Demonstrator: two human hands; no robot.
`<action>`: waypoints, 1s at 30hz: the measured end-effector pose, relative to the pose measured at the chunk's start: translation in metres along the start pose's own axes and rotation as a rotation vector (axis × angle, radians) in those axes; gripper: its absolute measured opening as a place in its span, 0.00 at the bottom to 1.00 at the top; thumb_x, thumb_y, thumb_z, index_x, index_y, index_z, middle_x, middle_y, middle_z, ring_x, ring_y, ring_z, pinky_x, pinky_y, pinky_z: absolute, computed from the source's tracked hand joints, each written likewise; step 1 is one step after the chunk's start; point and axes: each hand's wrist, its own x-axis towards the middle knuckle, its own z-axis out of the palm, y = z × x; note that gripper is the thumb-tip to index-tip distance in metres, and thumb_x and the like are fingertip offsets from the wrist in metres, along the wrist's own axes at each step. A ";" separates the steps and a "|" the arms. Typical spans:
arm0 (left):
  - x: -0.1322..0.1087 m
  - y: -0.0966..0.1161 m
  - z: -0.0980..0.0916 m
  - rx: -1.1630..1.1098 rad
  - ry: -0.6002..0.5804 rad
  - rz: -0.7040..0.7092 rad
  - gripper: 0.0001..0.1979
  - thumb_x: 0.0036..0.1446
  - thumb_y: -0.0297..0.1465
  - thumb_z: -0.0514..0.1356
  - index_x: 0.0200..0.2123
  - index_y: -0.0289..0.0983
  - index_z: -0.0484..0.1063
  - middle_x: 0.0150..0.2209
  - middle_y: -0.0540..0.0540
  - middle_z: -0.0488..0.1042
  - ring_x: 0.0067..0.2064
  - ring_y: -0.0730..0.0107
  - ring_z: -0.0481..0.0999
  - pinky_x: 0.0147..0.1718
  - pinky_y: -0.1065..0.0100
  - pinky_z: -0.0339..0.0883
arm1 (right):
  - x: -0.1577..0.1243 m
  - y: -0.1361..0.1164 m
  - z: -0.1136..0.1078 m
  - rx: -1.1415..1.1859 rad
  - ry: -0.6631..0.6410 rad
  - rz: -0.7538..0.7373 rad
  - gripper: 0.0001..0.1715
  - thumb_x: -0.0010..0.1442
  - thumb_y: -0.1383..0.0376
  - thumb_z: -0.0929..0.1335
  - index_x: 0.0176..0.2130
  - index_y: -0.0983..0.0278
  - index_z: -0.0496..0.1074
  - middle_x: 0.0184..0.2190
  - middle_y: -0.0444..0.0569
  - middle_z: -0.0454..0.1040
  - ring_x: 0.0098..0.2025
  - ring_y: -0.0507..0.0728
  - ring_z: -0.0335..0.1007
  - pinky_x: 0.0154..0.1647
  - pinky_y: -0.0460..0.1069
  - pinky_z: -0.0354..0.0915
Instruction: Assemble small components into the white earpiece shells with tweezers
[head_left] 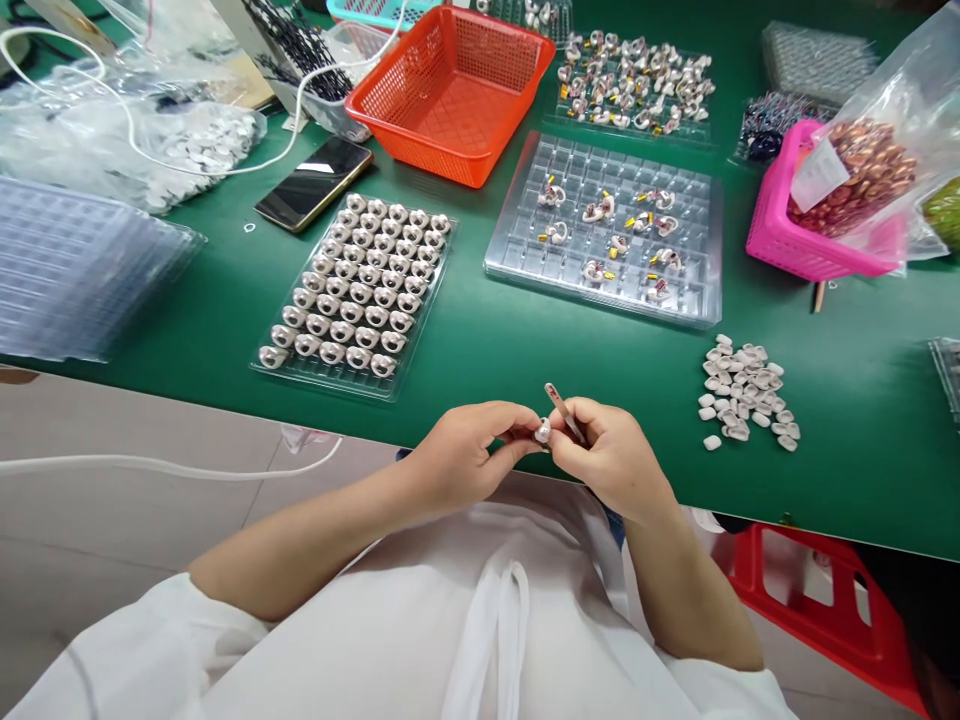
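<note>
My left hand [480,450] pinches a small, shiny, pearl-white earbud [543,432] between thumb and fingertips, close to the table's front edge. Touching the same earbud from the other side is my right hand [611,455], its fingers closed. A thin flat stick [559,402] with reddish marks near its top pokes up out of that right hand. Left of the hands, rows of similar earbuds [360,290] fill a clear plastic tray [330,378]. To the right lies a loose pile of small off-white caps [742,390].
A stack of clear trays [517,230] carries several wired earbud parts. Behind are an orange basket [450,165] and another tray of parts [637,85]. A phone [315,185], a white cable [225,172], empty trays [67,270] and a pink basket [787,230] lie around.
</note>
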 end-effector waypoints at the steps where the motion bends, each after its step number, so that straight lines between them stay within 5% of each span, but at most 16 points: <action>1: 0.000 0.000 0.000 0.006 0.000 0.005 0.07 0.61 0.22 0.60 0.40 0.35 0.77 0.37 0.47 0.85 0.36 0.71 0.82 0.37 0.74 0.72 | 0.001 -0.001 -0.001 -0.001 -0.020 0.007 0.04 0.55 0.67 0.68 0.28 0.63 0.70 0.21 0.37 0.61 0.23 0.47 0.51 0.23 0.44 0.50; 10: 0.002 0.002 0.001 -0.151 -0.004 -0.178 0.06 0.60 0.25 0.61 0.38 0.35 0.78 0.35 0.48 0.84 0.33 0.71 0.82 0.34 0.75 0.73 | 0.002 -0.003 -0.007 -0.083 -0.019 -0.063 0.07 0.60 0.67 0.68 0.29 0.63 0.74 0.21 0.37 0.63 0.23 0.47 0.53 0.23 0.44 0.52; 20: 0.007 0.002 -0.002 -0.618 0.029 -0.535 0.06 0.55 0.28 0.68 0.37 0.35 0.79 0.32 0.49 0.82 0.33 0.70 0.81 0.38 0.70 0.77 | -0.012 0.010 0.000 -0.284 0.111 -0.585 0.12 0.65 0.74 0.67 0.43 0.61 0.77 0.39 0.48 0.77 0.31 0.49 0.71 0.28 0.44 0.66; 30: 0.012 -0.008 -0.005 -1.195 -0.072 -0.825 0.20 0.46 0.33 0.77 0.41 0.31 0.78 0.32 0.43 0.84 0.32 0.70 0.82 0.35 0.70 0.74 | -0.008 0.020 -0.002 -0.620 0.187 -0.902 0.16 0.64 0.77 0.68 0.50 0.63 0.71 0.38 0.51 0.79 0.36 0.55 0.75 0.35 0.48 0.71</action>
